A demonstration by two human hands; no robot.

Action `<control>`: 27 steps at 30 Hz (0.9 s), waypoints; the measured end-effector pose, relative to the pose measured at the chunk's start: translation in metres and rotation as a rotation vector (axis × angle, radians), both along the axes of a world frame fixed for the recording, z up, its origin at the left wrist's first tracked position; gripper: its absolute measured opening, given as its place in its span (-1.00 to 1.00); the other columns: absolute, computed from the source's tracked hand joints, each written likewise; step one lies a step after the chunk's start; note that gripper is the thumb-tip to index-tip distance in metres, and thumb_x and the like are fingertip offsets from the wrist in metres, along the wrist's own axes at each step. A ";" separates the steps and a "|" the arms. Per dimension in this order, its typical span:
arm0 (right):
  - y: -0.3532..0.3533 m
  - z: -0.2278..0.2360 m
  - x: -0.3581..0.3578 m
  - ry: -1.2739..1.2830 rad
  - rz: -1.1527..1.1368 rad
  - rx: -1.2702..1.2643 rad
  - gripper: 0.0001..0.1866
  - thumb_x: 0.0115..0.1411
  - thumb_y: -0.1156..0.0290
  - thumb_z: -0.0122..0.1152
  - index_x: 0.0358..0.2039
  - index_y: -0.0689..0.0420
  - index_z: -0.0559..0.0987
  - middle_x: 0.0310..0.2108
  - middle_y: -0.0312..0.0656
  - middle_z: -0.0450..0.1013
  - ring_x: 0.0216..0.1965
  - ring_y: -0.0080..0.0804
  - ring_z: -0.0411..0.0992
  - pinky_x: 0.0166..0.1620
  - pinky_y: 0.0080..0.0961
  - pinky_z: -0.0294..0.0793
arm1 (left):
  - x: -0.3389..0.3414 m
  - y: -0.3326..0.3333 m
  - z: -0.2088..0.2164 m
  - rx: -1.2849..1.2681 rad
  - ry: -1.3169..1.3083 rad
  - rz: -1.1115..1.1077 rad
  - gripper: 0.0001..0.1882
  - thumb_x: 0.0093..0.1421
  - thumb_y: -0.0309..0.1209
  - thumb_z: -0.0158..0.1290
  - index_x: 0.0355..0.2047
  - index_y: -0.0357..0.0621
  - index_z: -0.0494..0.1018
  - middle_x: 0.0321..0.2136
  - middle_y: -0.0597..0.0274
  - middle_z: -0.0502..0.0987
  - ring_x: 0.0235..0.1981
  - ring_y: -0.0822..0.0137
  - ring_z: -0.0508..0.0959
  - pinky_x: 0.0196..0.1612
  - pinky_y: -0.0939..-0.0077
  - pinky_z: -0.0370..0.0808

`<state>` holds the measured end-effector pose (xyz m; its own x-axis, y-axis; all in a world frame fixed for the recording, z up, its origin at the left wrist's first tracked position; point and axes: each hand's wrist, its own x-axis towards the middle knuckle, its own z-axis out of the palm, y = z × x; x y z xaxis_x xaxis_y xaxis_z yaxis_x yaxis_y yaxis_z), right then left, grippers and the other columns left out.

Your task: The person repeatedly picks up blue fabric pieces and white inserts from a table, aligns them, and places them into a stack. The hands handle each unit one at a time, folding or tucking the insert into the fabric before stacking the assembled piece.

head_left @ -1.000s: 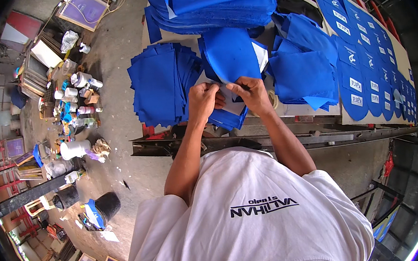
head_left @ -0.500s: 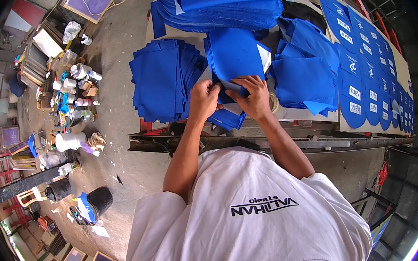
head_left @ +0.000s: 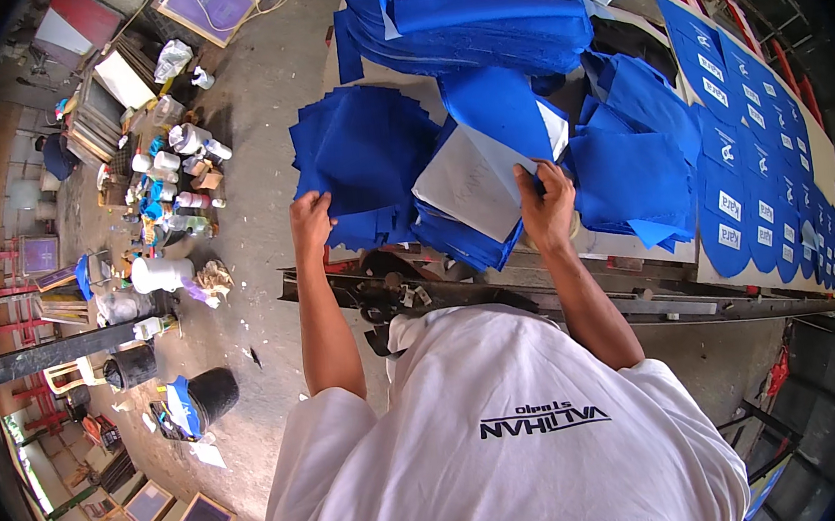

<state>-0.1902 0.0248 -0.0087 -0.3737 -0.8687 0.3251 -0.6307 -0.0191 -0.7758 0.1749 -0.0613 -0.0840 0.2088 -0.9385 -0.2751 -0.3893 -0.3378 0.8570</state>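
Note:
My left hand (head_left: 313, 220) is closed at the near left corner of a blue fabric piece (head_left: 361, 145), which lies over a fanned stack of similar pieces. Farther right, my right hand (head_left: 547, 206) pinches the right edge of a pale grey-white sheet (head_left: 470, 183) with faint marks on it. This sheet lies tilted over the middle pile of blue pieces (head_left: 466, 244). Beyond it a blue fabric panel (head_left: 491, 101) extends toward the back. How firmly each hand grips is hard to see.
A tall stack of blue fabric (head_left: 476, 29) stands at the back. Another blue pile (head_left: 630, 175) lies right of my right hand. Printed blue pieces (head_left: 728, 145) cover a board at far right. A dark metal rail (head_left: 663, 305) runs along the table's near side.
My hands were together at the middle pile and are now apart. The left has moved left to the left stack with a blue piece; the pale sheet is now exposed beside the right hand.

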 end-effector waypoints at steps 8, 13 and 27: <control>0.000 0.002 0.002 -0.016 0.017 0.049 -0.69 0.16 0.45 0.30 -0.58 0.33 0.38 -0.56 0.06 0.37 -0.50 0.09 0.36 -0.41 -0.20 0.26 | 0.041 0.005 -0.034 0.086 -0.130 -0.098 -0.80 0.25 -0.43 0.12 -0.36 -0.41 0.52 -0.66 0.21 0.46 -0.72 0.38 0.46 -0.62 0.45 0.41; 0.003 -0.005 -0.004 -0.020 0.046 0.009 -0.68 0.17 0.44 0.30 -0.57 0.32 0.38 -0.58 0.07 0.34 -0.52 0.11 0.34 -0.42 -0.18 0.25 | 0.020 0.017 0.010 -0.141 -0.224 -0.190 -0.82 0.23 -0.44 0.14 -0.35 -0.40 0.53 -0.67 0.18 0.46 -0.73 0.38 0.43 -0.60 0.41 0.47; -0.004 0.011 0.002 -0.015 0.142 0.105 -0.73 0.16 0.38 0.32 -0.50 0.34 0.51 -0.52 0.08 0.44 -0.47 0.08 0.45 -0.40 -0.22 0.35 | -0.051 0.027 0.055 -0.347 -0.099 0.050 -0.72 0.23 -0.26 0.20 -0.22 -0.25 0.55 -0.42 0.15 0.61 -0.46 0.34 0.60 -0.39 0.44 0.55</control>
